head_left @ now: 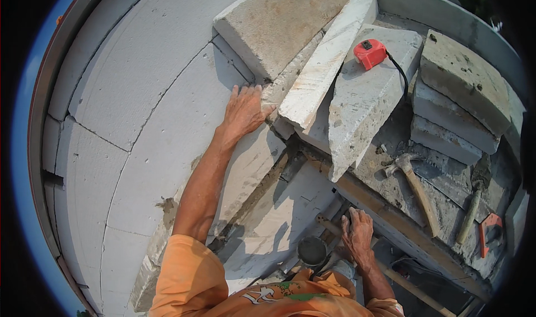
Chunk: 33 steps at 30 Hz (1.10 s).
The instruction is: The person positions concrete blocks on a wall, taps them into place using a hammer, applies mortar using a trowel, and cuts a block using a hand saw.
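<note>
My left hand [245, 109] lies with its fingers stretched out on the pale aerated concrete block wall [184, 94], at the lower corner of a large loose block [279, 27]. Its thumb points toward a narrow white block strip [329, 60] just to the right. Lower down, my right hand [357, 232] is beside the wooden edge of the platform [385, 211], fingers slightly bent and thumb apart. Nothing shows in either hand. A cut, pointed block [374, 94] lies between the hands and the far side, with a red tape measure [370, 53] on top.
On the platform at right lie a claw hammer [416, 188], a trowel [473, 208] and a saw with an orange-red handle [491, 234]. Several blocks [463, 82] are stacked behind them. Below me are a dark bucket [311, 251] and a wooden pole [413, 289]. Sky shows beyond the left edge.
</note>
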Available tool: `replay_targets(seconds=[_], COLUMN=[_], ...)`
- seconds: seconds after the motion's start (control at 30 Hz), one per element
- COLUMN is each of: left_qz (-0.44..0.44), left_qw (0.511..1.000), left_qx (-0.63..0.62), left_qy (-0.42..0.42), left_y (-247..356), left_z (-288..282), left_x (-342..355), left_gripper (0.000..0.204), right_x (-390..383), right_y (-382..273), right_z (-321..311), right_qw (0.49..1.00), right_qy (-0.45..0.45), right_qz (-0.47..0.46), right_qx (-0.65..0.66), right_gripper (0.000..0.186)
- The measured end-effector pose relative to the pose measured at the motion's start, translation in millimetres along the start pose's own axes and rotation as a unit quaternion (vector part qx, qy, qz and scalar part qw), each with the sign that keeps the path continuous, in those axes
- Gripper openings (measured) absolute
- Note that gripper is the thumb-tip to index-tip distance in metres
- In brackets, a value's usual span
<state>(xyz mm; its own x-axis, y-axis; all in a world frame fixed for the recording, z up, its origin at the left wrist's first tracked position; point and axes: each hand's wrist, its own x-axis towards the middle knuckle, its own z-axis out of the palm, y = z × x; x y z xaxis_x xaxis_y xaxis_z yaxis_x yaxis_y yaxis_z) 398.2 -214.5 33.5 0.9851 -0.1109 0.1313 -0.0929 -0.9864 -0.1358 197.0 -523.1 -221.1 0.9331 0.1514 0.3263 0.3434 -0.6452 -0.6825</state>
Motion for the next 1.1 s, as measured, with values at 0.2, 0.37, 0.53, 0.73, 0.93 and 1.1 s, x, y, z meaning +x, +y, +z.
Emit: replay_targets(seconds=[0.2,0.37,0.53,0.73,0.93,1.1], left_qz=[0.028,0.032,0.016,0.055,-0.004,-0.055], left_qw=[0.996,0.995,0.997,0.992,0.989,0.989], left_qx=[0.016,-0.019,0.061,-0.030,-0.106,-0.109], left_qy=[0.086,0.094,0.040,0.112,0.106,0.085], left_y=[-17.8,-14.6,-14.3,-31.3,-31.7,-28.3], left_z=[15.2,20.5,-7.1,4.5,-6.0,-24.5], left_x=[-7.3,-3.3,-12.1,-22.9,-35.4,-67.1], left_gripper=[0.085,0.068,0.066,0.067,0.073,0.077], right_x=[-10.0,9.2,22.6,34.9,49.9,61.1], right_y=[3.2,16.8,35.2,52.7,76.9,77.0], right_z=[-31.0,-82.0,-105.5,-121.2,-139.2,-161.9], right_qw=[0.997,0.972,0.932,0.917,0.934,0.961], right_qy=[0.067,0.173,0.205,0.182,0.059,-0.022], right_qz=[0.038,0.038,0.062,0.095,0.138,0.105], right_qx=[0.001,-0.154,-0.292,-0.342,-0.326,-0.255], right_gripper=[0.037,0.042,0.046,0.049,0.050,0.044])
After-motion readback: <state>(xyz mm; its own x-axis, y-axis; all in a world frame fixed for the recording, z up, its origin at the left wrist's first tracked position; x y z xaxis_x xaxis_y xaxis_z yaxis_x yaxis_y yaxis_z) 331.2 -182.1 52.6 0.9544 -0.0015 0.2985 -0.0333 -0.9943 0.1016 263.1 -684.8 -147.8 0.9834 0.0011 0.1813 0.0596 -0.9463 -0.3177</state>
